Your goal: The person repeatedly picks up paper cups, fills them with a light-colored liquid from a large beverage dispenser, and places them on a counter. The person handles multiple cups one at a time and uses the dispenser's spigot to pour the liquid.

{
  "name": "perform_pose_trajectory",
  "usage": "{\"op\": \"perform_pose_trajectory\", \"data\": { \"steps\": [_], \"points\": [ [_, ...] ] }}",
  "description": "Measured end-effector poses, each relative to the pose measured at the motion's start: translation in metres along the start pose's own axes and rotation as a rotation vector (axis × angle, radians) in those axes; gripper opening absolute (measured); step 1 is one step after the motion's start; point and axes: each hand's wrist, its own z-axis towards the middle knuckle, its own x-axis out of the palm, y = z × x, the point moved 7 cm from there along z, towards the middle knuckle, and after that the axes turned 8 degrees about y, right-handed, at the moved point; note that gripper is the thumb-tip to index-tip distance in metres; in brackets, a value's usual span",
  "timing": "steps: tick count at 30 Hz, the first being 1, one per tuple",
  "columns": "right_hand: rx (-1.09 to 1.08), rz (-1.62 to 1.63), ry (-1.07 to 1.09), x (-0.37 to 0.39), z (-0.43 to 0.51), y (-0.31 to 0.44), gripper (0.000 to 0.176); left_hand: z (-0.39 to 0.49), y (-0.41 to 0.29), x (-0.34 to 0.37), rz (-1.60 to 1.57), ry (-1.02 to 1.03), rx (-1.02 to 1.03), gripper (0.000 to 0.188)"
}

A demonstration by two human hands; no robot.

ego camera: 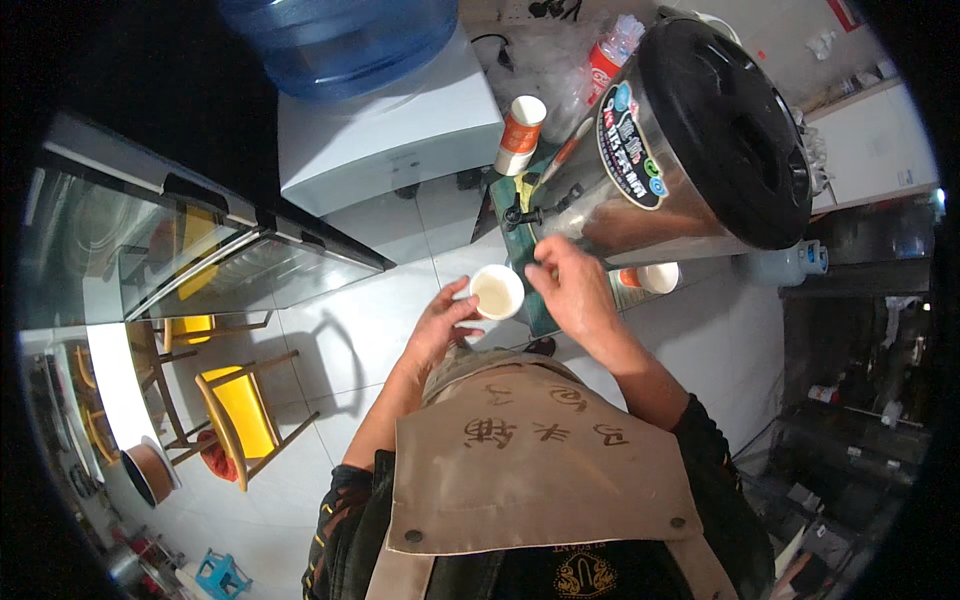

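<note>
My left hand [444, 319] holds a white paper cup [496, 292] by its side, its pale inside facing up; whether there is liquid in it I cannot tell. To the cup's right, my right hand [574, 289] is raised with curled fingers and nothing visible in them. Just beyond it stands a large steel drink dispenser [592, 225] with a black lid [724, 135] and a black tap [523, 217]. Stacked paper cups with orange bands [519, 136] stand behind the tap. More paper cups [658, 278] are close beside the dispenser, right of my right hand.
A white water cooler [390, 142] with a blue bottle [360, 45] stands at the upper left. The dispenser rests on a green stand [536, 300]. At left are a glass-fronted cabinet [202, 262] and a yellow-seated chair [240, 412]. A gas cylinder [787, 262] is at right.
</note>
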Motion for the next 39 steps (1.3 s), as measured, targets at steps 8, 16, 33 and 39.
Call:
{"op": "perform_pose_trajectory", "data": {
  "steps": [8,16,33,39],
  "points": [
    [0.038,-0.468,-0.020,0.013,0.079,0.032,0.034,0.085,-0.005,-0.043,0.099,-0.142,0.104,0.101],
    [0.132,-0.663,0.069,0.030,0.113,0.011,0.018,0.110,-0.013,-0.020,0.099,-0.094,0.151,0.102],
    [0.082,-1.122,0.610,0.099,0.130,0.055,0.026,0.122,-0.021,-0.019,0.179,-0.043,0.076,0.095],
    [0.087,-0.840,0.403,0.043,0.132,0.060,0.044,0.118,-0.013,-0.026,0.111,-0.063,0.105,0.100]
  ]
}}
